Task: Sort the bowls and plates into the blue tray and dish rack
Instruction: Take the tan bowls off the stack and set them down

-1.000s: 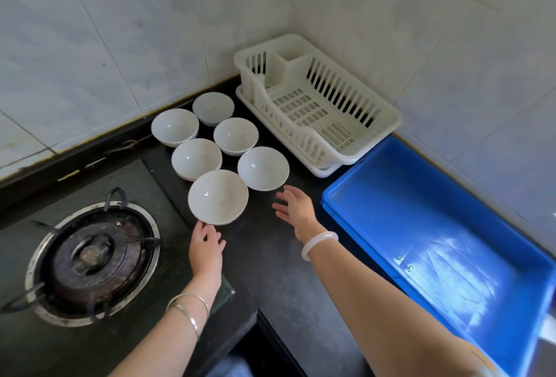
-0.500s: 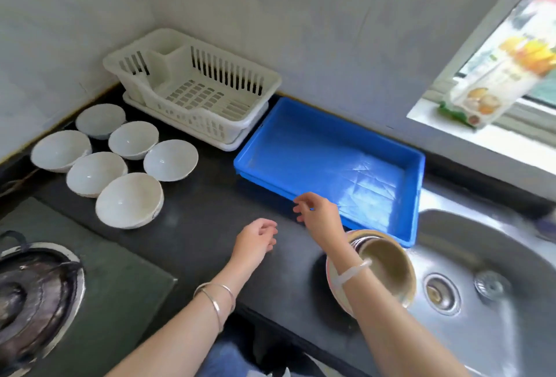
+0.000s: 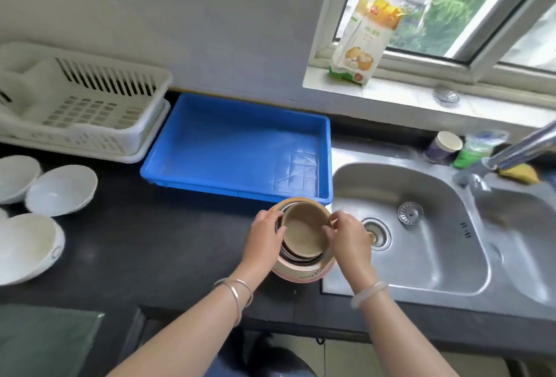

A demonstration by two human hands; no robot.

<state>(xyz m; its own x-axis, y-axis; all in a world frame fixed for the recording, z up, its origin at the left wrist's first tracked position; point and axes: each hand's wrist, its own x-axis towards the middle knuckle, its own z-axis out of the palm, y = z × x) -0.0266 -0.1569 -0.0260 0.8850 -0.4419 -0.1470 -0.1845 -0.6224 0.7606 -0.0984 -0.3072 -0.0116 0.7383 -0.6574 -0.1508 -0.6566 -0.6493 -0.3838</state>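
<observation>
A stack of nested tan round bowls (image 3: 304,233) stands on the black countertop (image 3: 156,244), just in front of the blue rectangular plastic tray (image 3: 240,148) and just beside the stainless steel sink (image 3: 421,256). The outermost bowl is pale pink with printed lettering; the inner surfaces look matt. The left hand (image 3: 264,236) grips the stack's left rim with curled fingers. The right hand (image 3: 349,239) pinches the right rim of the innermost bowl. The tray floor shows moulded diagonal ribs. The white slotted plastic dish rack (image 3: 84,106) stands just beside the tray's left end. White glossy round bowls (image 3: 61,190) sit upright on the countertop, left of the tray. A printed food packet (image 3: 364,42) stands on the window sill (image 3: 406,96).
</observation>
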